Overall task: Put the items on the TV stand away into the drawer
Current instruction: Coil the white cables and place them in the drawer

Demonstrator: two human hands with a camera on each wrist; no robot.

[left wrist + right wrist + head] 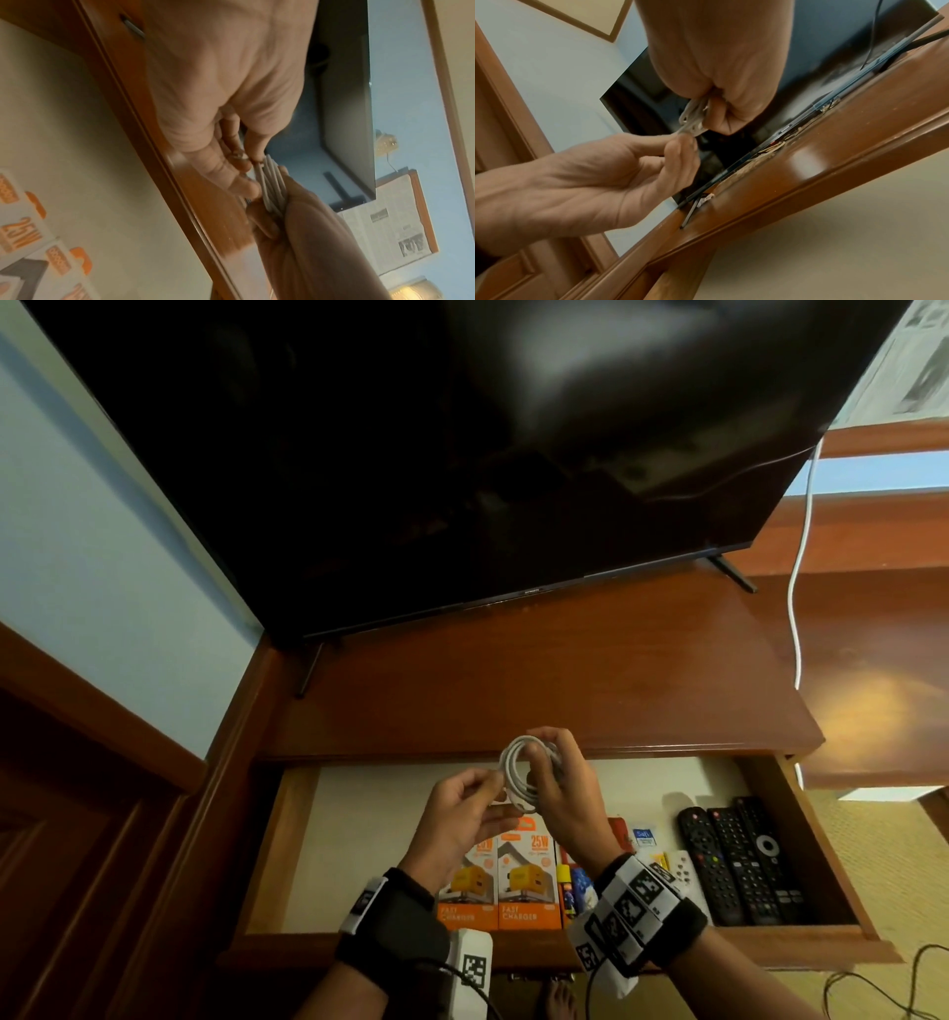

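Observation:
A coiled white cable [519, 768] hangs above the open drawer [359, 814], just in front of the TV stand's top [539, 670]. My right hand [562, 788] grips the coil's loops, fingers curled round them. My left hand [462, 806] pinches the cable's loose end at the coil's lower left. The left wrist view shows the cable loops [272, 188] between my left fingertips [244, 182] and the right hand [308, 233]. In the right wrist view the cable [693, 117] sits between both hands. Inside the drawer lie two orange charger boxes [500, 886] and three black remotes [739, 860].
A large black TV [462, 454] stands on the stand's top. A white cord [801, 588] hangs down at the right. Small packets and a white item [662, 855] lie between the boxes and the remotes. The drawer's left part [349, 855] shows bare lining.

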